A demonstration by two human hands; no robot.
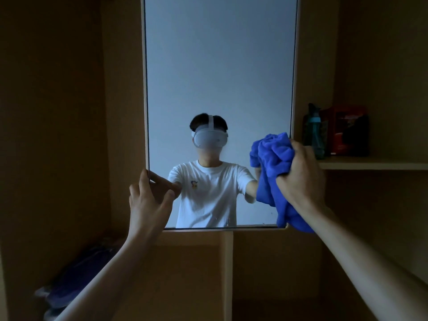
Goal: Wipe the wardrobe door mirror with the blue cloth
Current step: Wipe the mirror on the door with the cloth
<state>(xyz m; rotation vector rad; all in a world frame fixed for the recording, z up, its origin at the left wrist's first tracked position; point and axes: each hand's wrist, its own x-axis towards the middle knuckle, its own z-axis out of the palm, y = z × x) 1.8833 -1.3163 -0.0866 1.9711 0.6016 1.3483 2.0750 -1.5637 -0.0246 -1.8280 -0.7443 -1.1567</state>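
Two hands, both raised to the glass. Left hand (148, 200): fingers curled round the left edge of the mirror (220, 66), low down, steadying the door. Right hand (301, 174): fist closed on the bunched blue cloth (273, 163), which sits against the glass near the lower right corner, a tail hanging past the bottom edge. Mirror: tall, long axis upright; nearly all its surface lies above and left of the cloth, so the wiping stroke likely runs up and across. Beyond, right: shelf (370, 165) bearing a dark bottle (313, 133) and a red box (347, 130).
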